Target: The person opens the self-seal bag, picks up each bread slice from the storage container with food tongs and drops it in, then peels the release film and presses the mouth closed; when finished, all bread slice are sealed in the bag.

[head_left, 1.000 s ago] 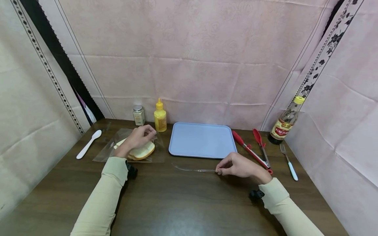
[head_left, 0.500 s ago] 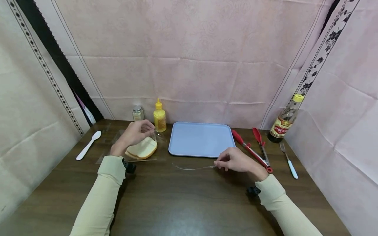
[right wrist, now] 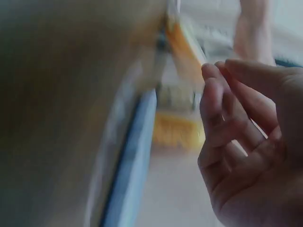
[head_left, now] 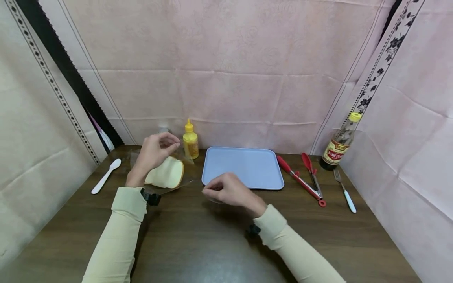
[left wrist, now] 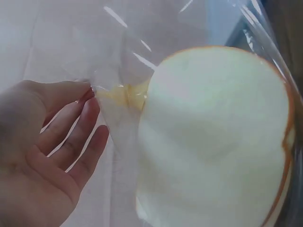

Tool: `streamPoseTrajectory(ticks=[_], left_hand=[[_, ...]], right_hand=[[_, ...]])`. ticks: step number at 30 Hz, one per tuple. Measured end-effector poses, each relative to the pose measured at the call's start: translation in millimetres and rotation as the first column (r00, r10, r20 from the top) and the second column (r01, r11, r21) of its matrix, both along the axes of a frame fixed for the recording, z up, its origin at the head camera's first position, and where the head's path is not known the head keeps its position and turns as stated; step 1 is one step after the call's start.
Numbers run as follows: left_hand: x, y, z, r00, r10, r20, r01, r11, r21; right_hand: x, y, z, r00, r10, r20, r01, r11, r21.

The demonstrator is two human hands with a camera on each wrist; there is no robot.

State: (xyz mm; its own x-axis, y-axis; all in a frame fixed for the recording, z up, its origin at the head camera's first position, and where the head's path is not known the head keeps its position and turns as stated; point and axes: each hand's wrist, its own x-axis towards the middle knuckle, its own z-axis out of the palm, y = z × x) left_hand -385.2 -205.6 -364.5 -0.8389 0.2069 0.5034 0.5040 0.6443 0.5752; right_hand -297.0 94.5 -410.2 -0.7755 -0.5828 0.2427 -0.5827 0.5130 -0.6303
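Observation:
My left hand [head_left: 154, 152] pinches the edge of a clear plastic bag [left wrist: 110, 116] between thumb and fingertips and holds it up. Inside the bag are slices of white bread [head_left: 166, 173] with a brown crust, stacked face to face in the left wrist view. My right hand [head_left: 231, 192] is just in front of the tray's near left corner, thumb and index fingertips together. A thin clear strip [head_left: 214, 201] shows just under those fingertips, pinched by them; the blurred right wrist view hides its detail.
A light blue tray [head_left: 244, 167] lies at centre back. Behind the left hand stand a yellow squeeze bottle [head_left: 191, 143] and a mostly hidden shaker [head_left: 164, 130]. A white spoon [head_left: 106, 176] lies left; red tongs [head_left: 301, 181], a fork [head_left: 345, 190] and a sauce bottle [head_left: 337, 147] are right.
My left hand has risen, lifting the bag's edge and tilting the bread up. My right hand has swept left from beside the tongs toward the bread, with the clear strip.

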Motion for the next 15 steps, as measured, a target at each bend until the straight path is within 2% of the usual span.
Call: streamPoseTrajectory(ticks=[3, 6, 9, 11, 13, 15], left_hand=[[2.1, -0.2, 3.7, 1.0, 0.008, -0.012, -0.008, 1.0, 0.027], [3.4, -0.9, 6.1, 1.0, 0.012, -0.007, -0.012, 0.999, 0.048], [4.4, -2.0, 7.5, 1.0, 0.015, 0.006, -0.016, 0.998, 0.059], [4.6, -2.7, 8.0, 1.0, 0.015, 0.013, -0.016, 0.998, 0.064], [4.8, -3.5, 8.3, 1.0, 0.015, 0.018, -0.016, 0.998, 0.068], [4.8, -4.5, 8.4, 1.0, 0.014, 0.021, -0.016, 0.997, 0.074]], right_hand=[[-2.0, -27.3, -10.0, 0.991, -0.035, 0.126, 0.043, 0.997, -0.061], [-5.7, -48.4, -19.5, 0.955, -0.129, 0.267, 0.172, 0.974, -0.147], [-9.8, -64.1, -26.5, 0.897, -0.197, 0.395, 0.309, 0.919, -0.244], [-12.2, -71.5, -30.1, 0.867, -0.217, 0.449, 0.378, 0.874, -0.307], [-14.1, -76.1, -32.3, 0.849, -0.219, 0.48, 0.419, 0.833, -0.362], [-15.9, -78.2, -33.6, 0.847, -0.22, 0.483, 0.436, 0.807, -0.398]])
